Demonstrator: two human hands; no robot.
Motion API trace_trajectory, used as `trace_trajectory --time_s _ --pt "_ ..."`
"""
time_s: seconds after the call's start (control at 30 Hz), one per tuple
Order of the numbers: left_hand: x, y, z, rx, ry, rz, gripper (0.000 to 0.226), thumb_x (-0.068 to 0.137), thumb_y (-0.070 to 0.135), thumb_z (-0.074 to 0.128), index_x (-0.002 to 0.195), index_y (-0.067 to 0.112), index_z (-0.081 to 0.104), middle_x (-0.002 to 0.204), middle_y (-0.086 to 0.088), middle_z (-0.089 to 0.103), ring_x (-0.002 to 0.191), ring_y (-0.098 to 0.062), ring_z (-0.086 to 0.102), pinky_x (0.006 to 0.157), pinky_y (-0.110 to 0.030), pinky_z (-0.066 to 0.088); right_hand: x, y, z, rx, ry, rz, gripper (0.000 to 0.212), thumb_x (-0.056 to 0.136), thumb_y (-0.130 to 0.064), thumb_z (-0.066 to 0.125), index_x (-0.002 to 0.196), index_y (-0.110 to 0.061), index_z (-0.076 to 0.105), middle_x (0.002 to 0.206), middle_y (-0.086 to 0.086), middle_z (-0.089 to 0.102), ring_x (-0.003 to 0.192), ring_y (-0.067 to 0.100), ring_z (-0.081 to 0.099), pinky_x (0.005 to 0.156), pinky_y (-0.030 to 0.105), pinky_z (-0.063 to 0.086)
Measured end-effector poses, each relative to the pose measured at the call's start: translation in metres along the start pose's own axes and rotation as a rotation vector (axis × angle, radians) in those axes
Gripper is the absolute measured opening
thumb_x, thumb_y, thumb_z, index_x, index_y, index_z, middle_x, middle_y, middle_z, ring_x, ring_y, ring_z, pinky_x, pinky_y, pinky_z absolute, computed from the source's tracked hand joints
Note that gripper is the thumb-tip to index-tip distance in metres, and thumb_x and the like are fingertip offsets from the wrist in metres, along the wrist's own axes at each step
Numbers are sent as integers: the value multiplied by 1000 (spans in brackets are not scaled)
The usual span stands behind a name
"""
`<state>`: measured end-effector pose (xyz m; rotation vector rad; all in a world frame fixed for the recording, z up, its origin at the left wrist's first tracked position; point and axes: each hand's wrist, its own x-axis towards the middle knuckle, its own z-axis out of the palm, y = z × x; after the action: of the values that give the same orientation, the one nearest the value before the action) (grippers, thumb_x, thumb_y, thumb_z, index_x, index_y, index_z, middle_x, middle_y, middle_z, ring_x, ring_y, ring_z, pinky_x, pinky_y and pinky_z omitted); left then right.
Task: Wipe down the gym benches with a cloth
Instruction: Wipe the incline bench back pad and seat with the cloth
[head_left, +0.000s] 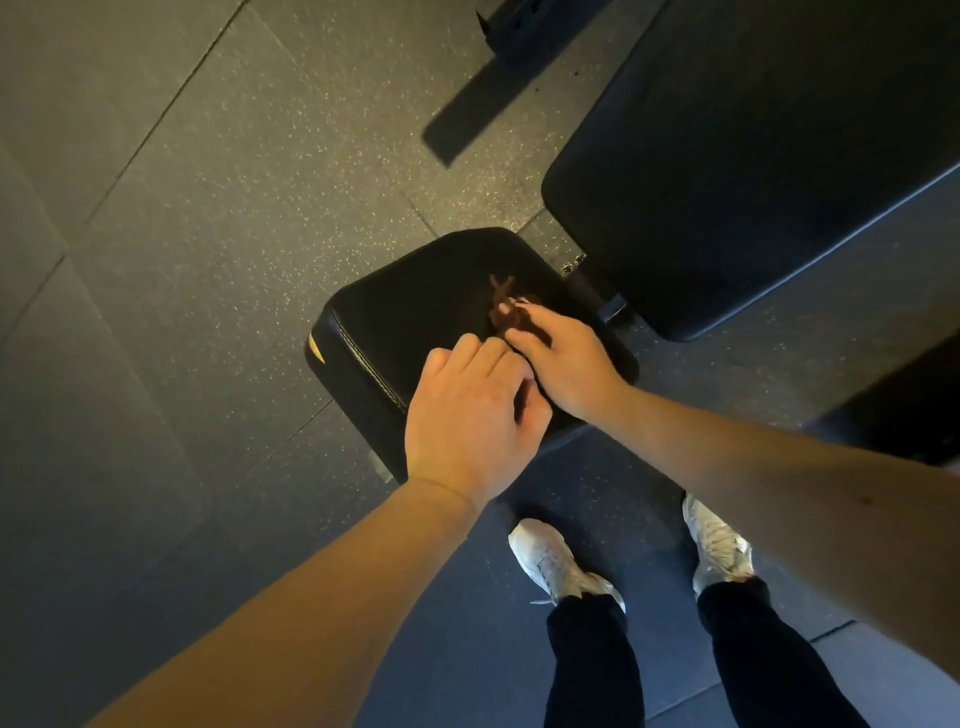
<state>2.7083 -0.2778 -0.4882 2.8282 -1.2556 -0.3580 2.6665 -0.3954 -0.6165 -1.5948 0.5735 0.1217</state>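
Bench seat pad (415, 312), black and stitched along its left edge, sits in the middle of the view, with the long back pad (727, 182) to its far right across a short gap. No full cloth shows; a small brown scrap (503, 304) lies on the seat pad's far right part, too blurred to name.

The right hand (566, 358) reaches over the pad with fingers nearly straight, tips on the scrap; whether it pinches or only presses, I cannot tell. The left hand (467, 426) hovers over the near edge, fingers loosely curled, holding nothing visible.

The step seems to be gathering that scrap before wiping. It would be best to lift it cleanly rather than drag it, then wipe in overlapping strokes from the far end toward the near end, including the seam and side walls.

Speckled rubber floor (208, 208) tiles surround the bench, dimly lit. A dark frame bar (467, 119) lies on the far side. White shoes (550, 561) stand near.
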Motion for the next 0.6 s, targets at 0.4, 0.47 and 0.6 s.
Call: trace_trajectory --time_s 0.4,0.47,0.6 --pt "0 -4 0 -43 -22 -11 22 97 42 54 98 30 72 98 11 66 91 -8 53 82 -24 35 75 18 -5 -150 239 512 33 104 -32 54 136 -24 59 127 7 63 121 27 59 100 45 49" --pt "1 -2 -3 -55 -28 -24 23 98 42 53 101 30 72 99 11 66 91 -8 52 83 -25 38 58 0 1 -101 214 414 24 103 -36 53 123 -29 64 116 0 66 112 20 62 92 40 49" --pt "0 -2 -5 -79 -26 -31 27 100 45 50 108 30 72 104 13 68 90 -7 53 84 -23 39 -1 -38 6 124 55 87 13 104 -27 54 99 -32 66 93 -7 71 94 8 68 88 32 53"
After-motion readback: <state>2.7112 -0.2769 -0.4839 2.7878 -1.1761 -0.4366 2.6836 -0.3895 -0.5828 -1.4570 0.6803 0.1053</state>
